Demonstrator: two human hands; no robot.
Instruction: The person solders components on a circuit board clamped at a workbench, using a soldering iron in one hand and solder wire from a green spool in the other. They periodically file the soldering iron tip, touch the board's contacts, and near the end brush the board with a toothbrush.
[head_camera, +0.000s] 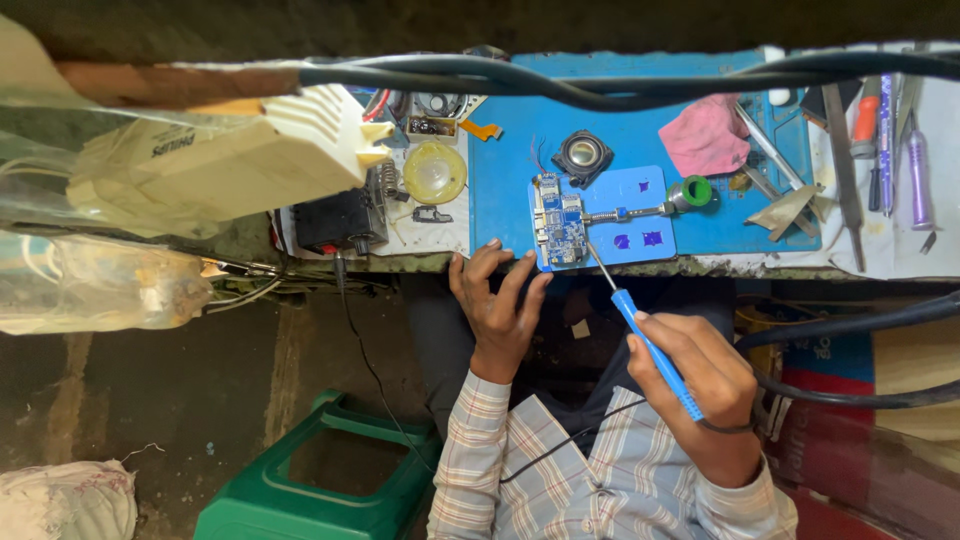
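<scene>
A small blue circuit board (559, 220) sits clamped in a blue board holder (630, 215) on a blue work mat (510, 170). My left hand (497, 305) rests at the bench's front edge, fingers spread, fingertips touching the near edge of the board. My right hand (703, 385) grips a blue-handled soldering iron (655, 350) like a pen. Its metal tip reaches up to the right side of the board. A dark cord runs from the iron's handle down over my checked sleeve.
A round black speaker (582, 155) and a pink cloth (706, 135) lie on the mat behind the board. Tweezers and hand tools (880, 130) lie at the right. A yellow round lid (434, 172) and a black box (340, 220) are left. Thick black cables (600, 90) cross overhead. A green stool (330, 470) stands below.
</scene>
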